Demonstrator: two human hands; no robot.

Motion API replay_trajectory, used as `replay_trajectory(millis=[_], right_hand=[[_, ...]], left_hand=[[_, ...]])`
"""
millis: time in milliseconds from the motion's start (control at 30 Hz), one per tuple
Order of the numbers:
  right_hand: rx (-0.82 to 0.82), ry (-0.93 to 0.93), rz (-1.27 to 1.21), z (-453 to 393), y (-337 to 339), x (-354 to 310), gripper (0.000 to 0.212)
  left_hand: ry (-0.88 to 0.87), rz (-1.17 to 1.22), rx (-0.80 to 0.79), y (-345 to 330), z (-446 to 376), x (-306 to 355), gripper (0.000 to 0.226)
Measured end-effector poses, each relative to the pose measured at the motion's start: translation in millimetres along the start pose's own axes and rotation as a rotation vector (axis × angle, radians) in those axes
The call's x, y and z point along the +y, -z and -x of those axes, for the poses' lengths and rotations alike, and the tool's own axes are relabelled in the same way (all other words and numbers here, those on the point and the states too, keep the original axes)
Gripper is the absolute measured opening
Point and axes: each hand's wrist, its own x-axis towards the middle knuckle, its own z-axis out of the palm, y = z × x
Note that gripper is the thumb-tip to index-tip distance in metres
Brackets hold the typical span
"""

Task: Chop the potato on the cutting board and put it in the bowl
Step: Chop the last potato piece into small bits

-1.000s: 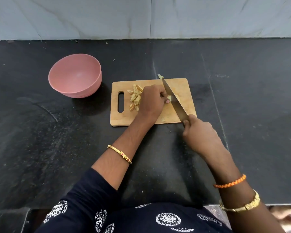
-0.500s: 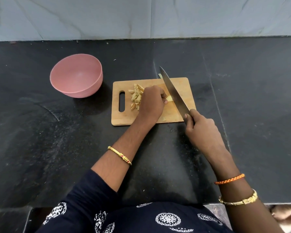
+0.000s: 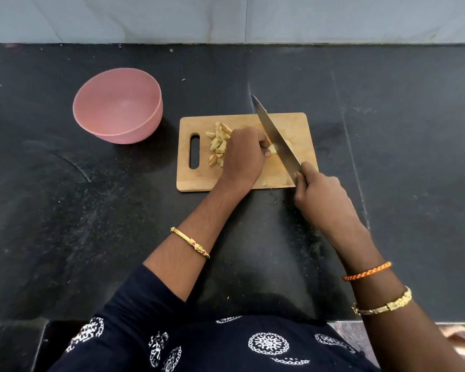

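A wooden cutting board (image 3: pixel 301 130) with a handle slot lies on the black counter. Several chopped potato pieces (image 3: pixel 217 145) are heaped near the slot. My left hand (image 3: pixel 243 157) presses down on a remaining potato piece (image 3: pixel 272 149), mostly hidden under the fingers. My right hand (image 3: pixel 317 194) grips the handle of a knife (image 3: pixel 275 135), whose blade slants across the board right beside my left fingertips, tip raised past the far edge. A pink bowl (image 3: pixel 118 106) stands empty to the left of the board.
The black stone counter (image 3: pixel 387 157) spreads wide on both sides. A pale tiled wall (image 3: pixel 226 17) rises behind it. The counter's front edge runs just before my body. A small potato scrap (image 3: pixel 263 181) lies near the board's front edge.
The knife blade has lifted and its tip now points further up past the board's far edge. My left hand stays on the potato piece. The chopped pile and bowl are unmoved.
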Motion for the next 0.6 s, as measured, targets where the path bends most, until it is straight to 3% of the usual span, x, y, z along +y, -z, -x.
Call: replay_trajectory(millis=[233, 400, 600], right_hand=[[-0.096, -0.069, 0.094, 2, 5, -12, 0.008], [-0.161, -0.115, 0.09, 16, 16, -6, 0.013], [0.023, -0.048, -0.084, 28, 19, 4, 0.024]], left_hand=[[-0.007, 0.005, 0.027, -3, 3, 1, 0.014], [0.0, 0.033, 0.047, -2, 4, 1, 0.013], [0.002, 0.063, 0.051, 0, 3, -2, 0.024]])
